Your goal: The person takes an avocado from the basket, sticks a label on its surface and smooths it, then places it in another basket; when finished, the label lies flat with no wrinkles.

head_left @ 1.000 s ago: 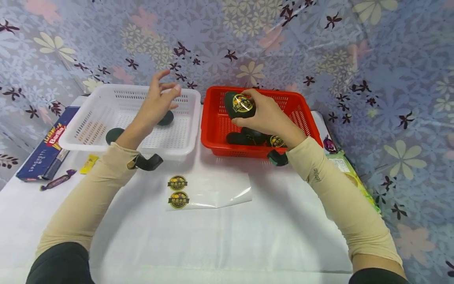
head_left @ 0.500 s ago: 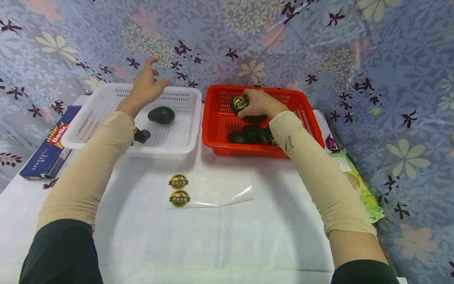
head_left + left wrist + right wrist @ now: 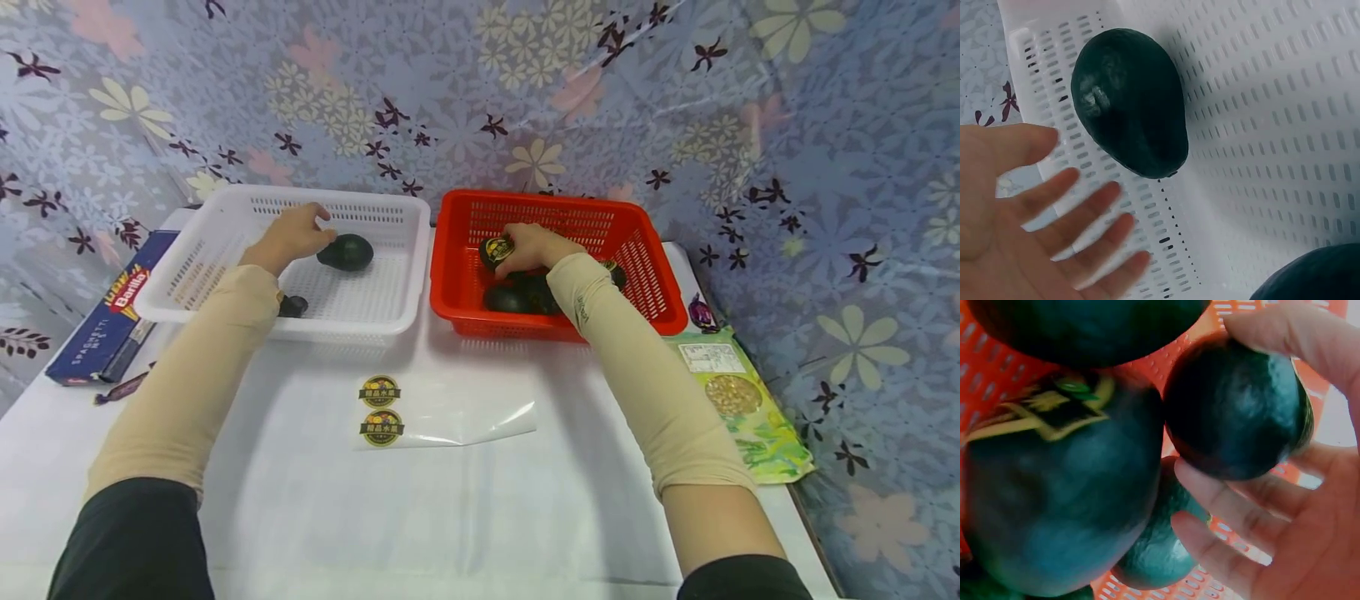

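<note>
In the white basket, my left hand reaches beside a dark green avocado. The left wrist view shows its fingers spread and apart from that avocado; part of a second avocado shows in the lower corner. Over in the red basket, my right hand grips an avocado, thumb on one side and fingers on the other. A black-and-gold round sticker is on it. Several more avocados lie around it, partly hidden by the hand and sleeve.
A clear sheet with two round stickers lies before the baskets. At left are a Barilla spaghetti box and a wrapped candy. A green food bag and a purple-wrapped candy lie at right.
My right hand has lowered the stickered avocado into the red basket. My left hand has moved left, then down into the white basket near an avocado.
</note>
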`<state>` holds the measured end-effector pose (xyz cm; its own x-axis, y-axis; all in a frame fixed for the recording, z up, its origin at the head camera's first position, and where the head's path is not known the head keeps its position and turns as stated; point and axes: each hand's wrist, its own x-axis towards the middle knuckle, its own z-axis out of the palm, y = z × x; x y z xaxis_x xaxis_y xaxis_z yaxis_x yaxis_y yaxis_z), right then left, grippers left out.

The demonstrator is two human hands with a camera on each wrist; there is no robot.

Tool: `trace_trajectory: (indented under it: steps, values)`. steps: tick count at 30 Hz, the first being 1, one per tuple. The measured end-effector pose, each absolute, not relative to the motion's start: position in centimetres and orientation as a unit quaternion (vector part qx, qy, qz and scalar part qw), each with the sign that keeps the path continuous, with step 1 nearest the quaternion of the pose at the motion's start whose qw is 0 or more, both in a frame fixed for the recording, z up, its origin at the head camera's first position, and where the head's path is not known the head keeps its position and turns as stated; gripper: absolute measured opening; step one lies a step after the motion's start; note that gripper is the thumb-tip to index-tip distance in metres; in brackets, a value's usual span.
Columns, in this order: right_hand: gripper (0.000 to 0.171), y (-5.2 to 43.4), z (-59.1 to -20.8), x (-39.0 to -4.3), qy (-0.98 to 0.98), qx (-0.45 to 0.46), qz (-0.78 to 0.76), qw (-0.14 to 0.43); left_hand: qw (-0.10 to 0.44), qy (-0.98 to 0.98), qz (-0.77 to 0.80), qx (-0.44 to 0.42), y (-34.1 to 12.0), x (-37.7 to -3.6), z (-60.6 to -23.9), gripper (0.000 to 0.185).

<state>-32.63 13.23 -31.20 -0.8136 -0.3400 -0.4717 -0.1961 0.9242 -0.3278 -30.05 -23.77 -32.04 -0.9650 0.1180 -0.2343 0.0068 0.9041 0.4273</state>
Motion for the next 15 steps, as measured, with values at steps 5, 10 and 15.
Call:
trace_trajectory:
  steps: [5,10,15]
  values:
    - [0.082,12.8,-31.8,-32.4,0.944,-0.139,-0.119,0.275,0.208,0.967,0.149,0.009,-23.9,-29.1,-32.0,0.062]
    - [0.079,12.8,-32.4,-32.3,0.939,-0.129,-0.101,0.302,0.279,0.956,0.096,-0.003,-24.2,-28.2,-32.1,0.073]
    - [0.081,12.7,-32.7,-32.5,0.939,-0.146,-0.107,0.292,0.325,0.944,0.055,0.028,-24.8,-27.8,-32.2,0.067]
